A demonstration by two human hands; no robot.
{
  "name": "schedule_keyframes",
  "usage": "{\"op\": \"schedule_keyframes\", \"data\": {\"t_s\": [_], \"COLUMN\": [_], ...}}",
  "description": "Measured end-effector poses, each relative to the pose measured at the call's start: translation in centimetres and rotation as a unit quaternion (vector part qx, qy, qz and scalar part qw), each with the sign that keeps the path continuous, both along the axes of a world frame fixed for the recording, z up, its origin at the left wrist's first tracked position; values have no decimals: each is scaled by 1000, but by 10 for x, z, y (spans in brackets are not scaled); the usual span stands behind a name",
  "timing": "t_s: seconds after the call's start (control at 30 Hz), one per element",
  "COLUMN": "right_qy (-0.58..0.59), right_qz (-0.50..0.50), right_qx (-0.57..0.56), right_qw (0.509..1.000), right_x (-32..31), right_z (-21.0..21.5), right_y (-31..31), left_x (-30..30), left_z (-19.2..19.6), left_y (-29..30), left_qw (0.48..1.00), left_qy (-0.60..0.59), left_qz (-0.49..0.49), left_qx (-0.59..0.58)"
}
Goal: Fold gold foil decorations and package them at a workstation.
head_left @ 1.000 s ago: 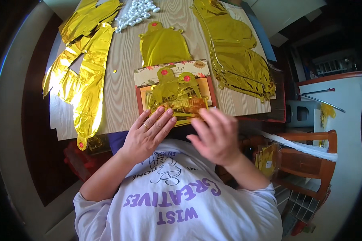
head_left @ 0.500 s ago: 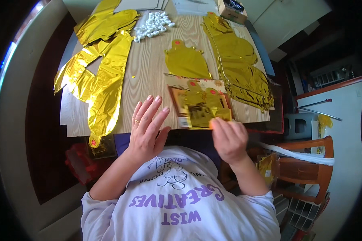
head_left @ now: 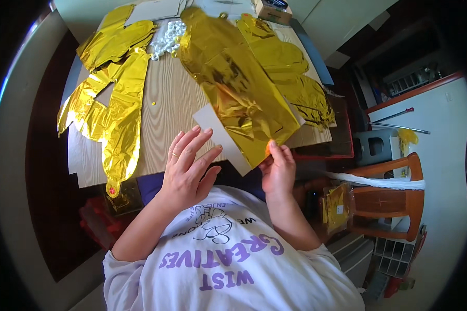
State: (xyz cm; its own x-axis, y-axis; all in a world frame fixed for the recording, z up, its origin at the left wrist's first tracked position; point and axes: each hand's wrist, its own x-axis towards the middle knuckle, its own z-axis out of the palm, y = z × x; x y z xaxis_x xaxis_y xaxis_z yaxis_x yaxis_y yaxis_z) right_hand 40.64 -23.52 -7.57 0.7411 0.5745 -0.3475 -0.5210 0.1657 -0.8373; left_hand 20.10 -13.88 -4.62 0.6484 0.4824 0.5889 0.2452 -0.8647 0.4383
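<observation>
My right hand (head_left: 278, 173) pinches the near end of a flat gold foil balloon (head_left: 238, 78) between thumb and fingers. Something small and orange shows at those fingertips. The balloon stretches away from me across the table, creased and shiny. A white card (head_left: 213, 129) sticks out from under it at the left side and near corner; the rest of the card is hidden. To the left of the balloon's near end, my left hand (head_left: 188, 165) hovers palm down at the table edge, fingers apart, holding nothing.
More flat gold foil balloons lie on the left (head_left: 122, 114) and right (head_left: 283, 62) of the wooden table (head_left: 166, 114). White ribbon bundles (head_left: 166, 40) sit at the back beside a box (head_left: 273, 11). A wooden chair (head_left: 394, 197) stands at the right.
The gold foil in my right hand was a small folded piece over a printed card; now it spreads long and far across the table. My left hand stays open in much the same place.
</observation>
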Motion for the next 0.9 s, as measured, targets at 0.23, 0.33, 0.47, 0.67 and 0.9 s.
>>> {"op": "schedule_keyframes", "data": {"t_s": [0.23, 0.33, 0.47, 0.67, 0.9], "right_qy": [46, 66, 91, 127, 176], "right_qz": [30, 62, 104, 210, 210], "right_qx": [3, 6, -12, -36, -9], "right_qw": [998, 996, 990, 969, 962], "right_x": [-29, -35, -35, -11, -18], "right_z": [7, 0, -7, -11, -6], "right_y": [-3, -10, -20, -25, -15], "left_x": [12, 18, 15, 3, 2], "left_z": [-1, -11, -33, -36, -15], "left_y": [-9, -15, -14, -3, 27], "left_qw": [996, 993, 980, 977, 970], "left_qy": [64, 81, 134, 150, 185], "left_qz": [-52, -83, -96, -115, -140], "left_qx": [-21, 23, 115, 95, 73]}}
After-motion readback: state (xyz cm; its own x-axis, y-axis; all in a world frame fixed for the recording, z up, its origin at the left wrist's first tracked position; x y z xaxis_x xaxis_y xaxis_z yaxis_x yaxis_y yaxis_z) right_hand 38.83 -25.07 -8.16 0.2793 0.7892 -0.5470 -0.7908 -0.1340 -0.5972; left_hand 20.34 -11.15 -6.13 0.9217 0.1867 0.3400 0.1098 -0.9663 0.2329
